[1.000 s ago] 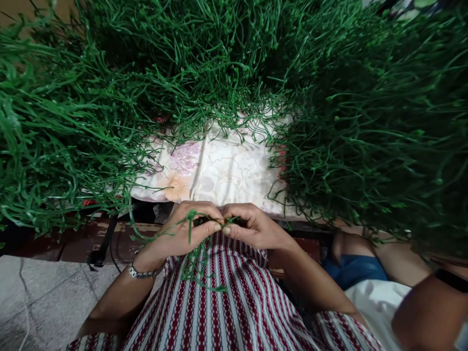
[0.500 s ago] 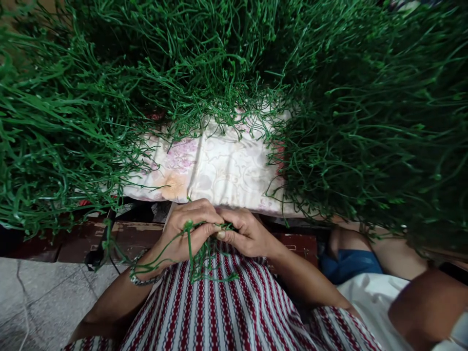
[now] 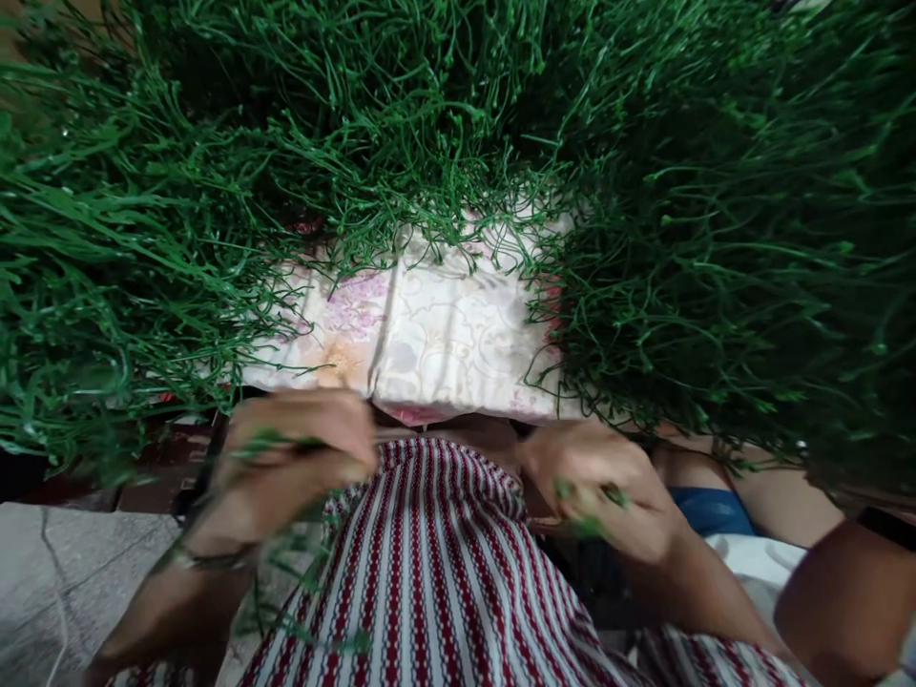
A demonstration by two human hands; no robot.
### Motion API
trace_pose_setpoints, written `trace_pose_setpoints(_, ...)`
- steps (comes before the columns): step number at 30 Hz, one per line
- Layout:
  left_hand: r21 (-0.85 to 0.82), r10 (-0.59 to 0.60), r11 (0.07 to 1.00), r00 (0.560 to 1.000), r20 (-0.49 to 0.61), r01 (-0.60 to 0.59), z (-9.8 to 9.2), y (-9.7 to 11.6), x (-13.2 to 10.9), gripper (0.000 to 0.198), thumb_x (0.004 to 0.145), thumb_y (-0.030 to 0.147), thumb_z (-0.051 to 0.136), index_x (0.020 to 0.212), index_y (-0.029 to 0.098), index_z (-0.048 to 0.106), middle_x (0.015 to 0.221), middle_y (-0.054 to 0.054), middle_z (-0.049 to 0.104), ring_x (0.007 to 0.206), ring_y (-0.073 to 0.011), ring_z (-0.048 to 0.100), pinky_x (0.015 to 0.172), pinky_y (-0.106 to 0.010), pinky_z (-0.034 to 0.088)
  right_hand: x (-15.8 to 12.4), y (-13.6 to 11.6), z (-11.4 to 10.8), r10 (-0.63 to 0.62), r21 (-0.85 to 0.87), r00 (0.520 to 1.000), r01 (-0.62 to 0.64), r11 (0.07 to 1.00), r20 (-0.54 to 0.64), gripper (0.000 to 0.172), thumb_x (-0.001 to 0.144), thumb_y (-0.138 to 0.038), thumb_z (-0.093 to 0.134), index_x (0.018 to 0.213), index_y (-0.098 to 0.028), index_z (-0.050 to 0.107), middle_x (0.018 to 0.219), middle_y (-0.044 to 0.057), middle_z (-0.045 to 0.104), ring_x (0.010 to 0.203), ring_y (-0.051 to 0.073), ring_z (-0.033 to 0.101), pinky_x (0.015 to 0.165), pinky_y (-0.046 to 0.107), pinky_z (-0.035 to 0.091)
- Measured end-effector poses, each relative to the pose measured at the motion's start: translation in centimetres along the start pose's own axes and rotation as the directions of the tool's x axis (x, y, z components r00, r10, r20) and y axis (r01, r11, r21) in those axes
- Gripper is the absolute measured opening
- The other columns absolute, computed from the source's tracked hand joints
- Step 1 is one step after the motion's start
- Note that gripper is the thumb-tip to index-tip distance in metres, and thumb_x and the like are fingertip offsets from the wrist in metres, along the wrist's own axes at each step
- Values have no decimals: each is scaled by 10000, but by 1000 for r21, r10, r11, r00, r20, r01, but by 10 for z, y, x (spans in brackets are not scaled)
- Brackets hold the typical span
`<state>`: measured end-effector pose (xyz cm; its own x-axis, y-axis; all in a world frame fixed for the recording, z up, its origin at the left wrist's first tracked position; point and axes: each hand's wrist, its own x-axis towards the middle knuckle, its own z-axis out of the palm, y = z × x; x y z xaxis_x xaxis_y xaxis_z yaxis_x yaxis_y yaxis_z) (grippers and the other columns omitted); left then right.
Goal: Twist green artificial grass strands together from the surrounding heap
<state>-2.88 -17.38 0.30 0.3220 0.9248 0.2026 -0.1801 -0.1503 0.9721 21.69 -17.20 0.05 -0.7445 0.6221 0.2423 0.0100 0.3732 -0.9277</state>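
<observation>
Near left, pale floor (image 3: 25, 563) with a thin cord (image 3: 57, 596) across it. Beyond that, a thick tangle of green stems (image 3: 107, 267), spilling over the near edge. Just to the right, left grip (image 3: 301, 468), blurred, folded around a few loose stems (image 3: 264, 444), with thin green ends trailing below; a bracelet (image 3: 215, 558) around the same wrist. In the middle, between both grips, a red-and-white striped garment (image 3: 429, 572). Directly beyond it, the surface (image 3: 458, 334), pale and floral-patterned, with purple and orange blooms toward its left. Farther back, heaped stems (image 3: 401, 105) from side to side, loose ends reaching onto the surface. Right of the garment, well apart from the left grip, right grip (image 3: 601, 487), also blurred, clenched on short green pieces (image 3: 588, 525); cannot tell how many. Far right, a darker mass of stems (image 3: 737, 248), bordering the patterned area. Near right, below that mass, a co-worker's blue clothing (image 3: 716, 510), white cloth (image 3: 751, 563) and bare limb (image 3: 837, 601).
</observation>
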Motion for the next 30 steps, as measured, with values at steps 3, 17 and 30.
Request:
trace_pose_setpoints(3,-123,-14,992,993,119,29,7,-11,12,118,785,270,631,710,190,674,690,-29,621,733,-163,615,721,-335,511,9,7,-8,57,-157,998,-61,986,-31,327,938,-347,379,676,-166,447,711,42,493,687,125,475,624,251,381)
trace_pose_setpoints(17,-259,39,963,986,-160,-80,19,-48,23,179,683,417,710,614,258,661,1054,-43,610,1164,-246,505,1035,-514,363,40,7,12,59,-324,935,-181,929,-350,137,912,-199,446,899,-149,573,775,21,622,676,89,573,618,189,421)
trace_pose_setpoints(30,-24,65,997,967,-247,-73,23,-53,8,471,744,441,629,1182,274,586,1270,-83,538,1246,-275,441,1041,-425,377,32,27,23,-90,-587,920,-167,792,-383,139,861,-155,483,879,-133,619,723,43,648,634,114,563,597,222,419)
